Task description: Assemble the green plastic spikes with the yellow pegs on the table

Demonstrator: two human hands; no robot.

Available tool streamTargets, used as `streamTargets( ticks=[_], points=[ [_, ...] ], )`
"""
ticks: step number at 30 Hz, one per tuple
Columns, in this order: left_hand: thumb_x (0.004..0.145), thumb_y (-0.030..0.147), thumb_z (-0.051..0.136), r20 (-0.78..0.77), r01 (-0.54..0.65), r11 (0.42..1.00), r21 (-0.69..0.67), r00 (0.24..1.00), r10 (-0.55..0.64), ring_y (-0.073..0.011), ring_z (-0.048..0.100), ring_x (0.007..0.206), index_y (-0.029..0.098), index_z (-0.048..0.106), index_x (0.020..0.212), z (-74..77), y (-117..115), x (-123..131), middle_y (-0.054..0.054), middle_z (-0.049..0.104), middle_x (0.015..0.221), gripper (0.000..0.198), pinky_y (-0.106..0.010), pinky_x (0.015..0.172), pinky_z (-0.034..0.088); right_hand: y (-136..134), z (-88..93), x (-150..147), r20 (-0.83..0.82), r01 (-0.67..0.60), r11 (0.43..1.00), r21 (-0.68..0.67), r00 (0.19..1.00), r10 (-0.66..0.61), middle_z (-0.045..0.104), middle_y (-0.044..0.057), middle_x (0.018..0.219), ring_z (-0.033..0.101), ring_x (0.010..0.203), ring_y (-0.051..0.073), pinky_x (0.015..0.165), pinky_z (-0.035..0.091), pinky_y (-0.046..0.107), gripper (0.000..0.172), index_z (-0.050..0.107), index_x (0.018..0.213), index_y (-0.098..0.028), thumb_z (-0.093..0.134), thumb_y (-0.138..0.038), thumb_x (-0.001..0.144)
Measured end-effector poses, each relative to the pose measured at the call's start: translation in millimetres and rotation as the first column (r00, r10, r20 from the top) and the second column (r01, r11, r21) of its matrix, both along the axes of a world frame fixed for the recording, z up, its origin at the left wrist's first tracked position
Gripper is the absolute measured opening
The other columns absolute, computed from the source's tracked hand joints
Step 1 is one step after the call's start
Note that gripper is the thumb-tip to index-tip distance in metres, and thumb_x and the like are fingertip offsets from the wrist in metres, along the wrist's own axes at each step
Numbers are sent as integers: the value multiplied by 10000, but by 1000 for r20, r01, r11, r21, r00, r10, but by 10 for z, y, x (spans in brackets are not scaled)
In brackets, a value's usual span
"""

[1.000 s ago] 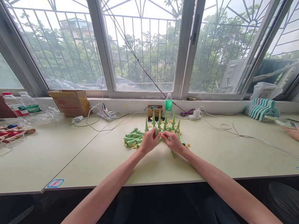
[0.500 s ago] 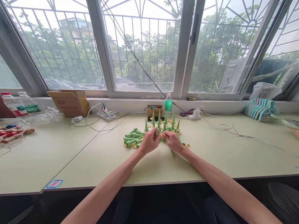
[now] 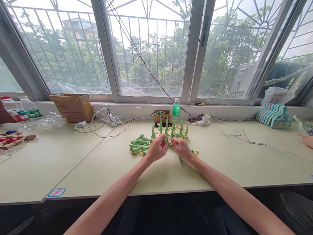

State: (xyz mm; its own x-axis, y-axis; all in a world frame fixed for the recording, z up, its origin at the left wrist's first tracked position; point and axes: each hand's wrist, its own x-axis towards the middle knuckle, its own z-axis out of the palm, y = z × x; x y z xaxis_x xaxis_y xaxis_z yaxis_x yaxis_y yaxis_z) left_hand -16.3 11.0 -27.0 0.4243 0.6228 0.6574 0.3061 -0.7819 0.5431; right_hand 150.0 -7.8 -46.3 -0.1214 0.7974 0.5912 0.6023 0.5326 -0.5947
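Note:
My left hand (image 3: 158,147) is closed around a green plastic watering spike (image 3: 165,139), its tip pointing up between thumb and fingers. Close beside it, my right hand (image 3: 181,147) has its fingertips pinched together; whatever lies between them is too small to make out. Beyond both hands stand several upright green spikes (image 3: 173,125) with yellow valves. A pile of green spike pieces (image 3: 139,143) with yellow parts lies to the left of my left hand. One loose spike (image 3: 180,162) pokes out below my right hand, which partly hides more pieces.
Behind the spikes are a small cardboard box (image 3: 162,116) and a bottle of green liquid (image 3: 176,108). Power strips (image 3: 111,121) and white cables cross the table. Hangers (image 3: 274,115) stand at right, near another person's hand (image 3: 306,139). A larger box (image 3: 72,108) stands at left.
My two hands have barely moved; the spike in my left hand sits slightly lower and tilts differently. At the right edge, the other person's hand has come further into view.

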Motion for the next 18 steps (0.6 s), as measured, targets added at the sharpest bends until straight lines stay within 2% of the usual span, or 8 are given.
streamTargets(
  ticks=[5, 8, 14, 18],
  points=[
    [853, 232, 483, -8, -49, 999, 12, 999, 49, -93, 451, 558, 190, 513, 838, -3, 10, 10, 27, 516, 653, 54, -222, 562, 400, -20, 15, -18, -33, 16, 1000, -18, 999, -17, 459, -28, 552, 383, 511, 102, 544, 301, 240, 445, 450, 643, -188, 337, -473, 966],
    [856, 239, 483, 0, -77, 997, 16, 997, 77, -97, 442, 558, 195, 503, 831, -2, 19, 9, 28, 508, 644, 54, -226, 562, 392, -40, 32, -25, -50, 7, 1000, -21, 999, -8, 506, -28, 584, 417, 526, 106, 548, 320, 236, 377, 470, 699, -193, 389, -466, 947],
    [855, 250, 495, 10, -81, 997, 20, 997, 80, -97, 429, 549, 201, 483, 818, -4, 30, 8, 28, 513, 652, 63, -225, 554, 378, -51, 47, -25, -88, -10, 1000, -11, 996, 9, 595, 1, 685, 500, 591, 129, 572, 368, 243, 299, 526, 818, -195, 436, -459, 926],
    [863, 258, 491, 14, -73, 997, 18, 997, 73, -97, 442, 561, 200, 478, 809, -3, 25, 8, 23, 522, 668, 79, -225, 558, 379, -48, 42, -26, -103, -12, 1000, -28, 995, 9, 593, -6, 655, 509, 582, 136, 569, 369, 245, 272, 540, 906, -195, 445, -448, 925]
  ],
)
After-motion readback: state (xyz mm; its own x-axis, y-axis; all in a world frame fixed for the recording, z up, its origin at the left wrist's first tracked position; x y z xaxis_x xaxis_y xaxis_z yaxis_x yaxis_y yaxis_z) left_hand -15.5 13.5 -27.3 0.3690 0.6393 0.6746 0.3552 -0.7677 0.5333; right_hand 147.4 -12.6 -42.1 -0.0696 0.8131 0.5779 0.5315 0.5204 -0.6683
